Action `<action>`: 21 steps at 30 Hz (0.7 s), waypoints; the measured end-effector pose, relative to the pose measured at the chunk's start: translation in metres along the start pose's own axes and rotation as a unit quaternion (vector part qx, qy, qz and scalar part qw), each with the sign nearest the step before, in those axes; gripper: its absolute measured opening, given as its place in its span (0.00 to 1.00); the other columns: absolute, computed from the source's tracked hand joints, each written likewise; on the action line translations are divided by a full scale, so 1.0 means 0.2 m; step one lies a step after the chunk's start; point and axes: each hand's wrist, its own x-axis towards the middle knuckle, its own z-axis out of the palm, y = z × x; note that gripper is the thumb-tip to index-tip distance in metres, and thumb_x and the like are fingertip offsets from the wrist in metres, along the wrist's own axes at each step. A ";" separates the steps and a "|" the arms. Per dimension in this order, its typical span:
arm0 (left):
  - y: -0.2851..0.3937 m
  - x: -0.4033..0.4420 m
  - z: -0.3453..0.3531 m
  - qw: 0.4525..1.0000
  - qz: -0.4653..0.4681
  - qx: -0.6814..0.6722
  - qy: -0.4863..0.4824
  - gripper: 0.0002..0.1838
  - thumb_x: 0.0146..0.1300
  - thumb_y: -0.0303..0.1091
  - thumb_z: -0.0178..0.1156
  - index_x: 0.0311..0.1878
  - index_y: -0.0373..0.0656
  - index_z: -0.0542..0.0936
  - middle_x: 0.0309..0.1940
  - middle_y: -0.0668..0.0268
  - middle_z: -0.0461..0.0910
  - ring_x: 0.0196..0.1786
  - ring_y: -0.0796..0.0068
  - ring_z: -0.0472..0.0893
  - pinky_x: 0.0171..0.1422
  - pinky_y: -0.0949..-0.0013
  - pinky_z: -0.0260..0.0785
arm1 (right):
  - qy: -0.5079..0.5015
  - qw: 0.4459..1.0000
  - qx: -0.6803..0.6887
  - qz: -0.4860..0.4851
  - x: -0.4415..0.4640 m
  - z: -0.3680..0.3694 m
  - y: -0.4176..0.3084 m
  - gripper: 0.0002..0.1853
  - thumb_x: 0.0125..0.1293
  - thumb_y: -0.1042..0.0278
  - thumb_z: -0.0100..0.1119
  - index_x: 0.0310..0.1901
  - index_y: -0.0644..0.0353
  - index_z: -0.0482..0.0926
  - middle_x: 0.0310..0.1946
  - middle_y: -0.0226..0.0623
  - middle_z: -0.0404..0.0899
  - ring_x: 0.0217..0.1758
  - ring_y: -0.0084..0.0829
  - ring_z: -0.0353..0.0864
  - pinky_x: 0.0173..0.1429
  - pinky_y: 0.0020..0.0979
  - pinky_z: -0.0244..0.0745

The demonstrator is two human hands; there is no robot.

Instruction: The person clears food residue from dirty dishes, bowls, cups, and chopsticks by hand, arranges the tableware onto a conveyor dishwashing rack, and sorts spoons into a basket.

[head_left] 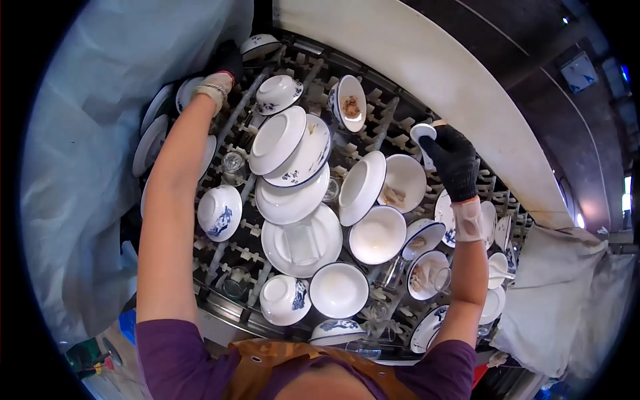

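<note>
My left hand [228,61], in a dark glove, reaches to the far left of the dish rack conveyor [250,143]. Its fingers are lost in shadow, so any grip is hidden. Close by it are an upright patterned bowl [260,45] and an overturned bowl [279,94]. On the right, my right hand [453,160], in a black glove, is closed around a small white cup [423,133]. Below that hand stand several tilted plates [445,217]. A bowl with food scraps [403,181] lies to its left.
Stacked plates [283,137] and a plate bearing a clear glass [301,243] fill the middle. More bowls [339,290] line the near edge. White plates [151,143] lean at left beside a pale curtain [87,167]. A light curved panel [427,50] borders the far side.
</note>
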 end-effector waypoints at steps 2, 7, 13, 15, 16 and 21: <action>0.15 -0.08 -0.32 0.992 0.077 -0.010 -0.102 0.14 0.56 0.36 0.55 0.41 0.37 0.76 0.41 0.46 0.77 0.46 0.46 0.76 0.48 0.52 0.69 | -0.086 0.992 0.058 -0.064 -0.07 -0.01 -0.07 0.12 0.53 0.68 0.65 0.37 0.64 0.79 0.30 0.35 0.81 0.32 0.21 0.78 0.40 0.25 0.73; 0.63 -0.68 -1.30 0.775 0.036 -0.491 -0.397 0.17 0.58 0.42 0.60 0.45 0.40 0.77 0.28 0.72 0.75 0.29 0.86 0.73 0.31 0.81 0.65 | -0.320 0.869 0.377 0.004 -0.36 0.06 -0.40 0.17 0.56 0.70 0.61 0.47 0.64 0.75 0.40 0.33 0.79 0.43 0.23 0.76 0.50 0.27 0.71; 0.74 -1.49 -1.59 0.717 -0.079 -0.605 -0.337 0.12 0.58 0.33 0.59 0.44 0.38 0.75 0.30 0.68 0.78 0.28 0.83 0.76 0.33 0.79 0.69 | -0.403 0.778 0.478 0.053 -0.74 0.34 -0.52 0.17 0.62 0.68 0.56 0.51 0.63 0.71 0.41 0.31 0.76 0.41 0.22 0.76 0.47 0.26 0.73; 0.63 -1.74 -1.58 0.799 -0.074 -0.559 -0.209 0.10 0.59 0.26 0.56 0.44 0.36 0.74 0.29 0.68 0.78 0.28 0.84 0.75 0.33 0.79 0.69 | -0.425 0.773 0.456 0.114 -0.90 0.36 -0.56 0.18 0.63 0.67 0.55 0.53 0.62 0.69 0.39 0.31 0.76 0.39 0.21 0.75 0.43 0.25 0.74; 0.59 -1.86 -1.63 0.798 -0.100 -0.568 -0.177 0.09 0.59 0.25 0.55 0.43 0.36 0.74 0.29 0.68 0.78 0.28 0.84 0.75 0.33 0.80 0.68 | -0.444 0.770 0.443 0.116 -0.98 0.39 -0.56 0.18 0.63 0.67 0.54 0.53 0.62 0.68 0.38 0.31 0.76 0.38 0.21 0.75 0.42 0.26 0.74; 0.25 -2.53 -1.88 0.833 -0.288 -0.460 -0.104 0.08 0.60 0.26 0.54 0.42 0.36 0.76 0.28 0.67 0.79 0.27 0.79 0.75 0.33 0.74 0.69 | -0.527 0.751 0.395 0.047 -1.33 0.29 -0.48 0.20 0.59 0.68 0.55 0.53 0.64 0.69 0.43 0.37 0.76 0.43 0.24 0.74 0.49 0.26 0.71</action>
